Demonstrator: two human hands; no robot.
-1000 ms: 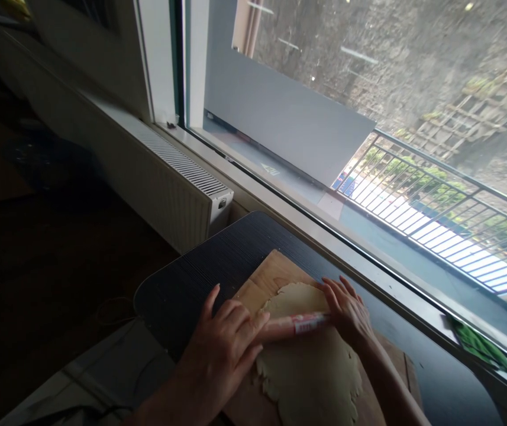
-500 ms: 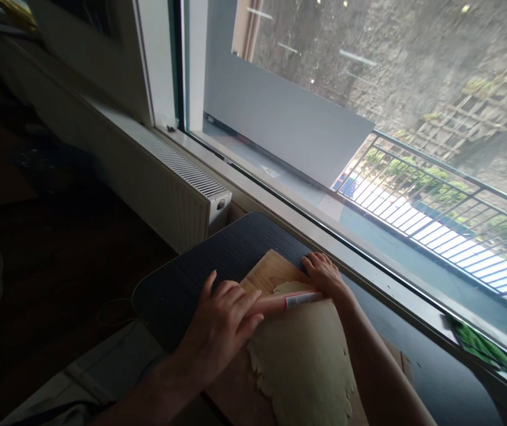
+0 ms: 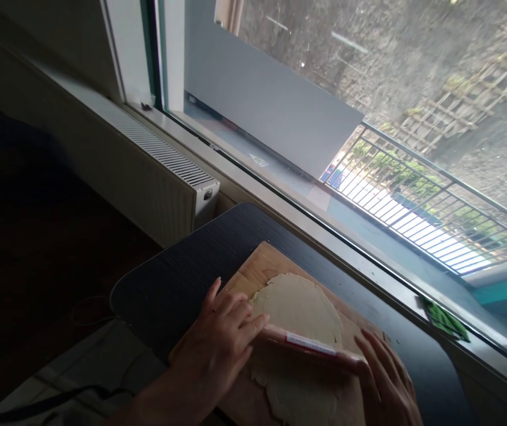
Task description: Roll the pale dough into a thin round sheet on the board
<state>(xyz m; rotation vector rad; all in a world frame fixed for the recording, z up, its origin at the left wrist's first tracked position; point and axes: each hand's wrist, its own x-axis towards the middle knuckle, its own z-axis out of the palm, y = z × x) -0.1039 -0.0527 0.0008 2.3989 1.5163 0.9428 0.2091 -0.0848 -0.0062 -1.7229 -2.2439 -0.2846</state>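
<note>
A rolling pin (image 3: pixel 310 343) with a red-edged white label lies across a thin, uneven sheet of pale dough (image 3: pixel 300 302). My left hand (image 3: pixel 222 343) is over the pin's left end, its fingers bent and one finger lifted away from the others. At the pin's right end, my right hand (image 3: pixel 388 378) holds on with its palm side, fingers reaching forward and a little blurred. Underneath the dough is a wooden board (image 3: pixel 260 260), set at an angle. Dough shows both beyond the pin and on the near side, where it is in shadow.
The board lies on a dark table (image 3: pixel 182 278) with rounded corners. A white radiator (image 3: pixel 164 195) stands beyond its left side, below a large window. On the sill at the right is a green cloth (image 3: pixel 446 319). A railing (image 3: pixel 417 201) is outside.
Both hands have drawn the rolling pin nearer to me, baring the far part of the dough. My right hand has moved most, down and to the right. The view has shifted slightly.
</note>
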